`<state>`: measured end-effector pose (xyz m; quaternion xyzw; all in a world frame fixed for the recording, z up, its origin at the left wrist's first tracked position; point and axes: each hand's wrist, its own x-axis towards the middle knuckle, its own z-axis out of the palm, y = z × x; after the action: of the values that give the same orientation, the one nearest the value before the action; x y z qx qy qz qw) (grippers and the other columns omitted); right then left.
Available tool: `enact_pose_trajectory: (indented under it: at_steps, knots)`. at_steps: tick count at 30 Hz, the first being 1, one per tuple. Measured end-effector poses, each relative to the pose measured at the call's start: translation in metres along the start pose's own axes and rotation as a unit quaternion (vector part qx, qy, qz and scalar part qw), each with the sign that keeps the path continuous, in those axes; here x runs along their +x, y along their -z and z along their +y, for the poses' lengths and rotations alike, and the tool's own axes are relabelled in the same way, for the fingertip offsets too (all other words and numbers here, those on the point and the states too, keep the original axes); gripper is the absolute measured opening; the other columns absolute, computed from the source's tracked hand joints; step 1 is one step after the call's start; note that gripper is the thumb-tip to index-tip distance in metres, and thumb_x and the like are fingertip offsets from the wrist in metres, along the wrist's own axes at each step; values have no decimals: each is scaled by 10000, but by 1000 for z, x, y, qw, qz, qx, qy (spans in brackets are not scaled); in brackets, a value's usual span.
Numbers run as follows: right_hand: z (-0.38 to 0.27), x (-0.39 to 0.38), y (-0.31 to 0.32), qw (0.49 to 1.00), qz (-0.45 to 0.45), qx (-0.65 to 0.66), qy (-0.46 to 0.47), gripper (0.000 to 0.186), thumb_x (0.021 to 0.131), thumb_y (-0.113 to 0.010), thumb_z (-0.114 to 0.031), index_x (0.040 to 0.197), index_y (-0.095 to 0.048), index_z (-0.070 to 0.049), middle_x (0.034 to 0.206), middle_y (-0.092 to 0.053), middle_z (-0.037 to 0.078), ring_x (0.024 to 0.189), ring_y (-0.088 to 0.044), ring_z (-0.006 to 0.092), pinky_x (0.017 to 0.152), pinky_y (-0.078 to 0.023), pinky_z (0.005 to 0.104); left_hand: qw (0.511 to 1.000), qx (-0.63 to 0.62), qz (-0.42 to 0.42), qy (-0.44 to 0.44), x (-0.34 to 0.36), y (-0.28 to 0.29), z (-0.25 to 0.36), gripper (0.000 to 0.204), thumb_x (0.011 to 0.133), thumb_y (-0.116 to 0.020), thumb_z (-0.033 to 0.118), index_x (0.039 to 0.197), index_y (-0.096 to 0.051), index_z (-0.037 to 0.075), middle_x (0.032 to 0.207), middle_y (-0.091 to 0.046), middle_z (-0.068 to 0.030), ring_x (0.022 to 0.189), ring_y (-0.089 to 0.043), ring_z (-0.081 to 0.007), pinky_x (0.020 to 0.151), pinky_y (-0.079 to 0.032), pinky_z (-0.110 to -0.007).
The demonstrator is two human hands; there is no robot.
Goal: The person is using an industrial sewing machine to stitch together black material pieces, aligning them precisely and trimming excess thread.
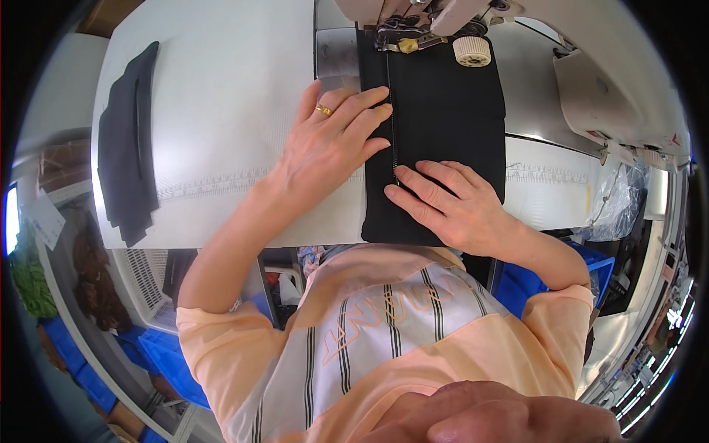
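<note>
White worktable (236, 96) with ruler markings (214, 183) running across it, blue bins (173, 362) down below on both sides, and a pale sewing machine (602, 96) reaching over the top right. So the black fabric (454, 122) is lying right in front of the person, far end up by the needle area, near edge at the table's edge. Left hand (336, 129) is pretty flat, fingers a bit spread, tips on the cloth beside a stitched line (393, 122). Right hand (458, 203) rests on it too, fingers loosely extended, thumb slightly apart. Some dark fabric pieces (129, 148) sit off at the far left.
</note>
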<state>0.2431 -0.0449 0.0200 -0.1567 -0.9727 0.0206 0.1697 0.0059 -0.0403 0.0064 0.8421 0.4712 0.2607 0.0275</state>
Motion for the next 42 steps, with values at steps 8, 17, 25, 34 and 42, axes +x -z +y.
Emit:
enact_pose_trajectory:
  at_steps: [8, 17, 25, 34, 42]
  knots:
    - [4, 2, 1, 1000, -12, -7, 5, 395, 794, -605, -159, 1184, -618, -97, 1231, -556, 70, 1071, -520, 245, 848, -494, 355, 999, -2, -42, -10, 7, 5, -4, 400, 809, -715, 230, 1164, -596, 92, 1297, -560, -14, 1082, -569, -229, 1042, -331, -509]
    - [12, 7, -1, 1000, -4, -6, 4, 382, 803, -603, -160, 1179, -618, -96, 1237, -551, 74, 1065, -523, 244, 843, -502, 353, 1000, 11, -20, -16, 14, 4, -11, 384, 809, -720, 244, 1146, -620, 91, 1278, -586, -23, 1101, -563, -219, 1046, -327, -514]
    - [28, 18, -1, 1000, -15, -9, -5, 442, 784, -588, -153, 1224, -574, -110, 1243, -545, 71, 1060, -530, 245, 860, -483, 359, 998, 67, 7, -23, 22, -4, -22, 377, 810, -714, 252, 1144, -642, 93, 1245, -593, -8, 1065, -573, -201, 1018, -359, -538]
    - [44, 27, -8, 999, 23, -19, -19, 409, 772, -587, -131, 1179, -605, -96, 1209, -561, 81, 1063, -541, 252, 871, -479, 370, 984, 171, 54, 10, 21, -16, -5, 393, 820, -706, 225, 1166, -632, 54, 1250, -589, -24, 1091, -575, -180, 1001, -379, -543]
    - [55, 36, -11, 998, 46, -24, -38, 423, 735, -627, -115, 1158, -626, -99, 1203, -578, 49, 1074, -558, 232, 893, -494, 361, 992, 114, 39, 26, 23, -15, -8, 390, 821, -701, 169, 1182, -621, 46, 1260, -585, -50, 1106, -567, -197, 1003, -393, -515]
